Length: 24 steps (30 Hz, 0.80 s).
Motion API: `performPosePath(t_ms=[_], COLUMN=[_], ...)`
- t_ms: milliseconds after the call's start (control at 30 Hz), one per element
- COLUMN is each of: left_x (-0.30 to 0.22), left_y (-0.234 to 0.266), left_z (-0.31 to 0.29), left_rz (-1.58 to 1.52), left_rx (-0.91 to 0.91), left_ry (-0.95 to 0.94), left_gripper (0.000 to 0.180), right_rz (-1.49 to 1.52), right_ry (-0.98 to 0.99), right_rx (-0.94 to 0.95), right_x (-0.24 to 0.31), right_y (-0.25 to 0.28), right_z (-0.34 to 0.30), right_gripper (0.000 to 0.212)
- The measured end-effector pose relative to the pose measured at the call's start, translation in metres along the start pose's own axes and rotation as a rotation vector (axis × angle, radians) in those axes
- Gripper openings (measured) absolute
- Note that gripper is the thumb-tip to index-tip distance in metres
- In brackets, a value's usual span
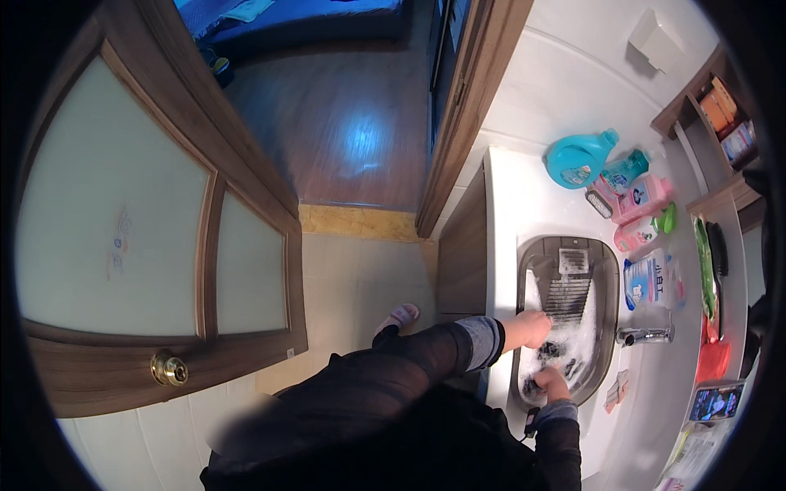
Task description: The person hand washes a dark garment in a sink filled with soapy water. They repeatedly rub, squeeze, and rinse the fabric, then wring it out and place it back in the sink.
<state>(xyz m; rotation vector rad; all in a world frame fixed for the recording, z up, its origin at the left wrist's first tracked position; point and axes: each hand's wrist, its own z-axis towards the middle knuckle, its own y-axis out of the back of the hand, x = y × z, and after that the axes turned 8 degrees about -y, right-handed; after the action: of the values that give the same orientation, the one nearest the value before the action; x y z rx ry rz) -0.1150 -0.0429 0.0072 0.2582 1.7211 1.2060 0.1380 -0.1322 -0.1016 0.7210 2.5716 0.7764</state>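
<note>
Your left hand (528, 329) was curled closed over the foamy edge of the grey rectangular sink basin (607, 270), near the ribbed washboard slope (568, 296) moulded into it, and your right hand (553, 381) was closed around a small dark wet cloth (547, 352) that lay in the white suds (580, 337) at the near end of the basin. The white glossy counter (512, 196) around the sink carried a row of packages along its far side: a squat teal plastic jug with a handle and a pale label (578, 159), a slim teal bottle (625, 170) just beside it, a pink rectangular bottle with a light label (643, 199), a smaller pink bottle (636, 234) next to that, and a soft white-and-blue refill pouch (651, 280) lying flat by the chrome tap (645, 335). A green brush (667, 218) leaned near the pink bottles. A phone with a lit screen (715, 403) rested on the counter's near right end. To your left stood a brown wooden door with frosted glass panels (123, 237) and a round brass knob (169, 369).
</note>
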Motion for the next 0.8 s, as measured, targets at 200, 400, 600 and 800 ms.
performPosePath(t_ms=[200,400,600,800], left_x=[-0.007,-0.007,-0.010,-0.010], left_y=[-0.002,0.003,0.002,-0.007], left_z=[-0.017,-0.010,0.001,0.013], left_rz=[0.221,0.217,0.317,0.450], left_rx=[0.013,0.075,0.194,0.325], left_ry=[-0.086,-0.040,-0.057,-0.061], left_gripper=[0.013,0.013,0.017,0.022], right_rz=[0.083,0.135,0.243,0.235], right_ry=[0.052,0.157,-0.085,-0.087], right_rx=[0.067,0.102,0.066,0.026], right_x=[0.004,0.003,0.017,0.026], right_y=[0.013,0.014,0.005,0.019], right_z=[-0.039,-0.061,-0.043,-0.090], right_gripper=[0.066,0.068,0.078,0.079])
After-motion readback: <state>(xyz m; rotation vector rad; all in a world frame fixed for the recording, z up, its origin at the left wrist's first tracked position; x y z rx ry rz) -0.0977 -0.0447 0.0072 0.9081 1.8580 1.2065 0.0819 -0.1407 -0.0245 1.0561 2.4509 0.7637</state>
